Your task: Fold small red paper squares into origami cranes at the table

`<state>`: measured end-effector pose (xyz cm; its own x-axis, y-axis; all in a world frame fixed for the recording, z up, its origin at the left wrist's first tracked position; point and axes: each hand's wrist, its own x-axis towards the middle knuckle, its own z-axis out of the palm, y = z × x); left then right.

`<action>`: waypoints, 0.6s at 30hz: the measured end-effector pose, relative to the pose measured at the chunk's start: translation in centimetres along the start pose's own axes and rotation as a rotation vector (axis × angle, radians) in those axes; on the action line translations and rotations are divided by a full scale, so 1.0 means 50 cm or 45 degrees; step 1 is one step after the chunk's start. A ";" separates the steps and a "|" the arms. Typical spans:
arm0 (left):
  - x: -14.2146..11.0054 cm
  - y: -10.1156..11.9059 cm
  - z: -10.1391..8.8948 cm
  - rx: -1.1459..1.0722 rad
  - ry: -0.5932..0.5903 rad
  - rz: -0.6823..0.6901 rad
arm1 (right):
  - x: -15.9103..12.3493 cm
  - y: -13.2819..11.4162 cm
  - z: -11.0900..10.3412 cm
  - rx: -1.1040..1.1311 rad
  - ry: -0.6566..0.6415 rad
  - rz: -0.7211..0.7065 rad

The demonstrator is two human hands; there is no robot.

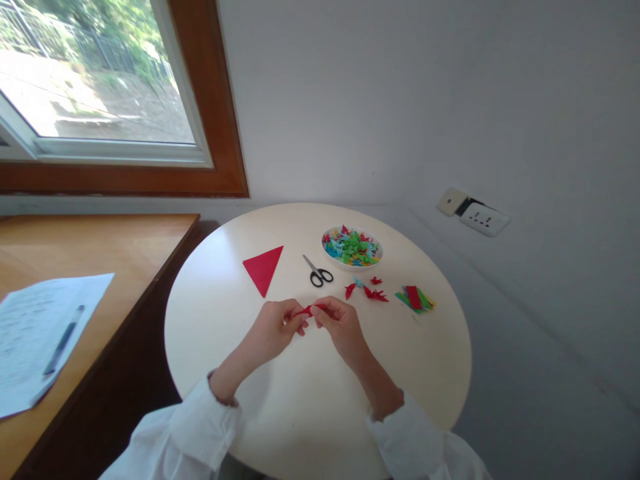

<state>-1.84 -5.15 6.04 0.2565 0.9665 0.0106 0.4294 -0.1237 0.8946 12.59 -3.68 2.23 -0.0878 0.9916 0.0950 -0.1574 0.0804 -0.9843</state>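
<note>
Between my two hands, above the middle of the round white table (310, 393), is a small strip of red paper (306, 311), partly hidden by the fingers. My left hand (274, 327) pinches its left end. At the other end, the thumb and fingers of my right hand (339, 327) are closed on it. Beyond my left hand lies a red paper triangle (265, 269). Scissors (319, 273) with black handles rest past the fingertips. Several small red folded paper pieces (376, 294) and a light blue one (358, 283) lie beyond my right hand.
A white bowl (352, 267) full of colourful folded paper pieces stands near the table's back. Coloured paper strips (417, 299) are stacked at the right. On the wooden desk (150, 243) at left lie a written sheet (30, 333) and a pen (64, 340). A wall socket (484, 219) is at right.
</note>
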 end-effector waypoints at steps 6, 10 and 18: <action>0.009 -0.022 0.006 -0.431 -0.067 -0.079 | -0.010 0.000 0.004 0.042 0.012 -0.093; 0.007 -0.026 0.004 -0.952 -0.148 -0.245 | -0.020 -0.001 0.003 -0.105 0.038 -0.305; 0.007 -0.028 0.003 -1.105 -0.108 -0.260 | -0.024 0.006 -0.009 -0.473 -0.064 -0.685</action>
<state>-2.23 -4.65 4.72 0.3248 0.9268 -0.1883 -0.3239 0.2961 0.8985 13.11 -4.79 1.77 -0.1388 0.7980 0.5864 0.1569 0.6024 -0.7826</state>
